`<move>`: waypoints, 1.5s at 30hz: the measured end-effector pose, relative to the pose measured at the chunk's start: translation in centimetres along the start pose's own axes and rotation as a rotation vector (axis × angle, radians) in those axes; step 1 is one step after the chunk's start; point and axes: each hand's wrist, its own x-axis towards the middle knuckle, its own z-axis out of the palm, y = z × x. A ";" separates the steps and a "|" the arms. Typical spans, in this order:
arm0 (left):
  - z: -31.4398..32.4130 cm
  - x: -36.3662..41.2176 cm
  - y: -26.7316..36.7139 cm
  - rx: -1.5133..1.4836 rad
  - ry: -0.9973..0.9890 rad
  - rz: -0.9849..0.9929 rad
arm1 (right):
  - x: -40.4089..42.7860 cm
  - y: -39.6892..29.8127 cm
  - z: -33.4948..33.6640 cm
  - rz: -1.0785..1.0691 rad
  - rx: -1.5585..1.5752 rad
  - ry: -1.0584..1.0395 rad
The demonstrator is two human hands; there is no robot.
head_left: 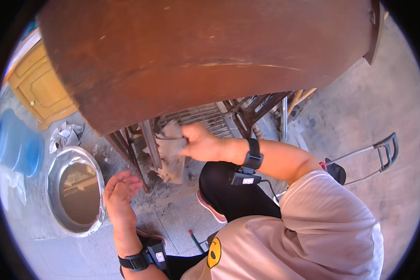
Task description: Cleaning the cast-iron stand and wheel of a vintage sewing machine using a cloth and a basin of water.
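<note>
My right hand (pixel 201 143) grips a grey cloth (pixel 171 140), whose lower part hangs down against a brown metal leg (pixel 150 143) beneath a reddish-brown tabletop (pixel 210 63). The cloth and fingers are slightly blurred, and the fingertips are partly hidden by the cloth. My left hand (pixel 120 190) is held in the air with its fingers loosely curled and apart, nothing in it. It is between a metal basin (pixel 50 196) of murky brown water (pixel 80 199) and the lower end of another brown metal leg (pixel 136 171).
A blue translucent plastic container (pixel 17 143) and a crumpled cloth or paper (pixel 65 136) lie beyond the basin. A yellow wooden cabinet (pixel 42 91) stands at upper left. Under the tabletop is a slatted grate (pixel 210 119). A telescopic handle (pixel 388 152) extends at right.
</note>
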 end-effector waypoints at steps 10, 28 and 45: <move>0.3 0.6 -0.6 0.056 0.006 -0.046 | -11.2 -2.2 -17.2 -0.171 -0.343 0.932; 1.0 0.8 -0.9 0.111 0.045 -0.086 | -12.6 5.6 -24.3 0.250 -2.148 -0.218; 1.2 0.1 -0.5 0.059 0.025 -0.050 | -11.9 -5.4 -24.9 0.011 -1.962 0.051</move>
